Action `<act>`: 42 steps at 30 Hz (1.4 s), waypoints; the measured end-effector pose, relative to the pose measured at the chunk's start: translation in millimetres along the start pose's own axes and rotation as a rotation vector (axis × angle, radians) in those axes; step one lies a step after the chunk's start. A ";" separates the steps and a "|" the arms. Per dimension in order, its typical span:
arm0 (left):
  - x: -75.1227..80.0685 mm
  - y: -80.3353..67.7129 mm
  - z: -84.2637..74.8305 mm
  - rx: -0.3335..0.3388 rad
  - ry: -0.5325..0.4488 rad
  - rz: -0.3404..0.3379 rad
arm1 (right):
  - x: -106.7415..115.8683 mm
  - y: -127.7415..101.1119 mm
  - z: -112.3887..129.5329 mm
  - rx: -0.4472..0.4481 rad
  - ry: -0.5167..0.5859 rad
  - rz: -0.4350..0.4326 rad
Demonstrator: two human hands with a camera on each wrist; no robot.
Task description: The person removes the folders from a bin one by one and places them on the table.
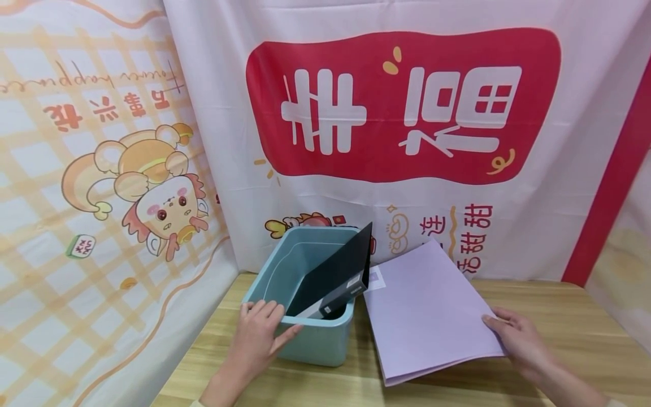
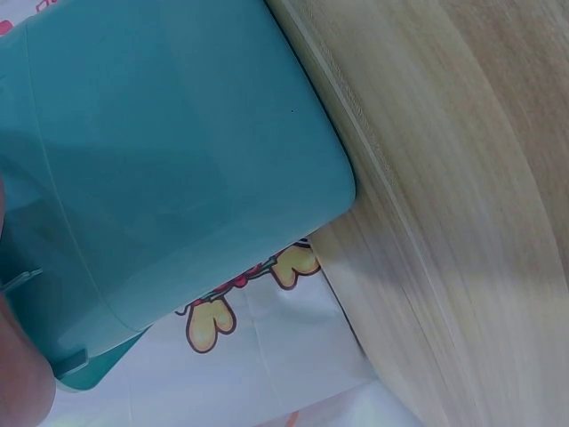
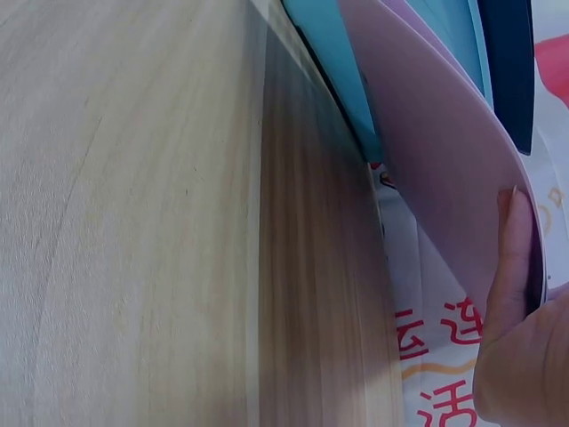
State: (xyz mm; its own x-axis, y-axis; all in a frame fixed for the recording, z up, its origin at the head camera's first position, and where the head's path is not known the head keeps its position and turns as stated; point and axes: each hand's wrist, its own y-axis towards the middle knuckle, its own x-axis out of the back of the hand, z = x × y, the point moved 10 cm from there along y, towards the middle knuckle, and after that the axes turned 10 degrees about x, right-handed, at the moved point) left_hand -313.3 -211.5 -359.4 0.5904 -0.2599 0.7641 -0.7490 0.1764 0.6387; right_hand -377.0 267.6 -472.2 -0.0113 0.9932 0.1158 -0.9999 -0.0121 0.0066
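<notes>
Left grip [image 1: 258,333] clasping bin [image 1: 317,346] rim, near desk's [image 1: 564,322] back edge | right grip [image 1: 521,342] pinching purple folder [image 1: 432,311] | advisable: brace bin, keep folder clear of black binder [image 1: 333,271]

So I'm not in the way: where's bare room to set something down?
The widest bare patch of table lies right of the lilac folder, beyond the right hand, up to the hanging cloth. A narrower one lies left of the blue bin. Crowded: between bin and lilac folder, and inside the bin, where a black folder leans.
</notes>
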 end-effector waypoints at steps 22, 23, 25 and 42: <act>-0.5 -2.3 1.9 0.010 -0.004 0.000 | -25.3 -9.8 -6.2 -0.014 0.019 -0.035; -0.8 -1.9 2.2 0.012 -0.002 0.002 | -26.5 -10.1 -6.0 -0.011 0.022 -0.037; -0.8 -1.0 2.3 0.012 -0.002 0.005 | -28.1 -11.6 -6.4 -0.014 0.015 -0.047; -0.6 1.5 0.9 0.003 -0.023 0.003 | -43.7 -22.9 -9.2 -0.043 -0.035 -0.023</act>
State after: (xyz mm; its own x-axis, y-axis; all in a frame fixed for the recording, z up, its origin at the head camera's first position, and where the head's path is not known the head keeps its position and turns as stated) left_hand -315.0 -211.9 -358.9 0.5811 -0.2809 0.7639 -0.7518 0.1742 0.6360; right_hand -353.7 225.5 -486.5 0.0116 0.9885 0.1509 -0.9993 0.0167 -0.0331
